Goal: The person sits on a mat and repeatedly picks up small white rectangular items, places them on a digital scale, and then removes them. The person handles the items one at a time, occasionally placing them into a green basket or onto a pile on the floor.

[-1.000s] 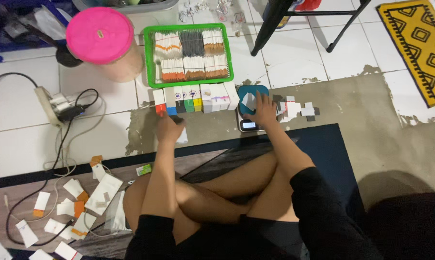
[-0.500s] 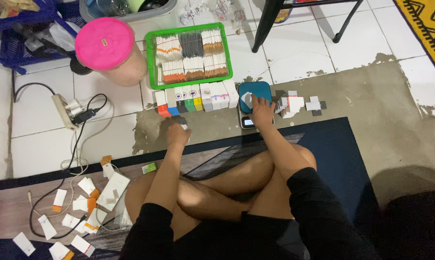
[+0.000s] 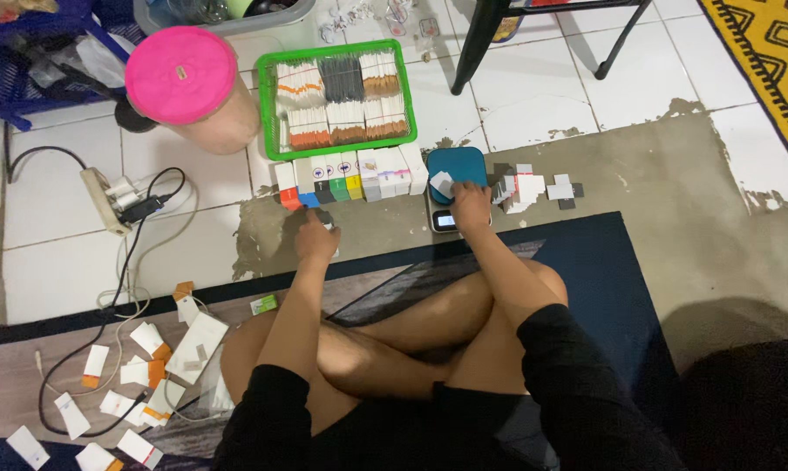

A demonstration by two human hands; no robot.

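Note:
I sit cross-legged on a dark rug. My right hand (image 3: 471,205) rests on the near edge of a small blue-topped scale (image 3: 455,166) and touches a small white card (image 3: 442,184) lying on its pan. My left hand (image 3: 315,237) lies on the bare concrete floor just in front of a row of small colour-banded white boxes (image 3: 346,179); whether it holds a small white piece is unclear. Behind the row stands a green tray (image 3: 337,150) packed with upright card stacks. A loose pile of white cards (image 3: 525,188) lies right of the scale.
A pink-lidded round tub (image 3: 183,77) stands at the far left. A power strip with cables (image 3: 115,199) lies on the white tiles. Scattered white and orange packets (image 3: 150,366) cover the rug at left. Black chair legs (image 3: 481,44) stand beyond the tray. A yellow patterned mat (image 3: 773,52) fills the far-right corner.
My head view has shifted, so everything sits lower and further right in frame. My left hand drew back a little from the box row. My right hand stays at the scale.

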